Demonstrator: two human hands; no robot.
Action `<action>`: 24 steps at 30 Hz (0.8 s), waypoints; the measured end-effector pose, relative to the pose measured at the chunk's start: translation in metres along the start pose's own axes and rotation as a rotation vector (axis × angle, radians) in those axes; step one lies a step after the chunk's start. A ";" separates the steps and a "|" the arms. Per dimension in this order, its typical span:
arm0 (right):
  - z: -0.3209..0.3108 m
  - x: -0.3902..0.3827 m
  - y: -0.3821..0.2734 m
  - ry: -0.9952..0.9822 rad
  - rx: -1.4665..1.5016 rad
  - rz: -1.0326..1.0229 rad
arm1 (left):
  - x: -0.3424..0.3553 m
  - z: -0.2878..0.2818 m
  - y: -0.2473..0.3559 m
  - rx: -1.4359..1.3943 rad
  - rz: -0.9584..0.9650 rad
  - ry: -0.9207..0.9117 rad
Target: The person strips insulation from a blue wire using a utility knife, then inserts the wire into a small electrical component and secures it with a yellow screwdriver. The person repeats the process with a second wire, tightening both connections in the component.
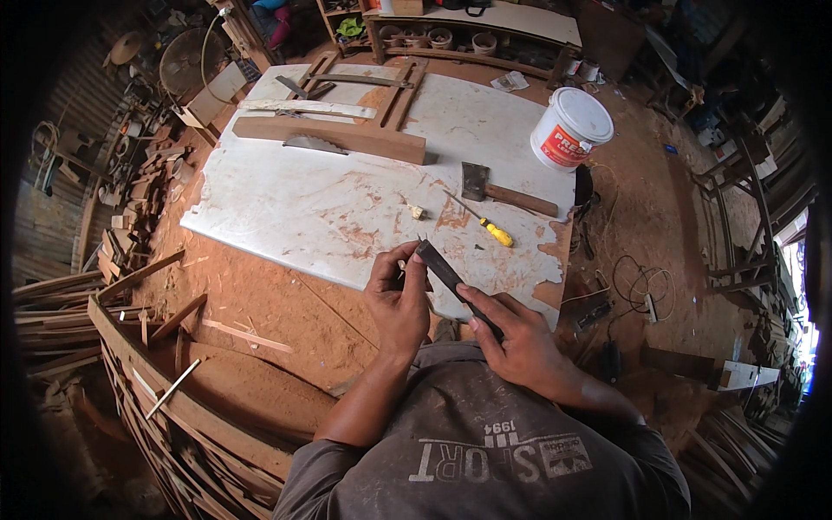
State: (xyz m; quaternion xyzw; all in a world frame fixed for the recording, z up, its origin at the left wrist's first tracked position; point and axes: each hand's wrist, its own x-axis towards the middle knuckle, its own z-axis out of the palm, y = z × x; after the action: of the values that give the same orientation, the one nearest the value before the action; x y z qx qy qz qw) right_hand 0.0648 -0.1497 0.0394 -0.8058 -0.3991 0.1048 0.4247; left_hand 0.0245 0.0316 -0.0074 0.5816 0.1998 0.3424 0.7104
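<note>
My left hand (399, 299) is closed on a small metal piece, too small to name, at the upper end of a dark flat bar (444, 270), possibly a file. My right hand (511, 334) grips the bar's lower end. Just beyond them on the white worktable (312, 199) are a small pale block (418, 212), a yellow-handled screwdriver (494, 230) and an axe (520, 199) with a wooden handle.
A white bucket (568, 143) stands at the table's back right. Planks (329, 139) and a saw blade (312, 146) lie at its back left. Wood offcuts (61, 321) pile at left. Cables (628, 286) lie on the floor at right; a low shelf bench (477, 26) stands behind.
</note>
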 end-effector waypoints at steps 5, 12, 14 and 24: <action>0.003 0.001 -0.003 0.006 0.009 0.006 | -0.001 -0.002 0.001 0.000 -0.031 0.006; 0.006 0.003 -0.008 0.038 0.007 0.023 | -0.001 0.000 0.002 0.142 0.105 0.008; 0.007 0.004 -0.007 0.051 0.014 0.016 | 0.000 0.001 0.002 0.153 0.121 0.010; -0.024 0.051 0.083 0.220 -0.091 0.347 | -0.030 -0.001 -0.017 0.129 -0.154 -0.225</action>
State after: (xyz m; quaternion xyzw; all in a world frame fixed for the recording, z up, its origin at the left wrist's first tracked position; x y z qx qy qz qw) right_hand 0.1563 -0.1538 -0.0004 -0.8874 -0.2097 0.0695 0.4046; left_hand 0.0077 0.0088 -0.0277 0.6436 0.1844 0.2058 0.7138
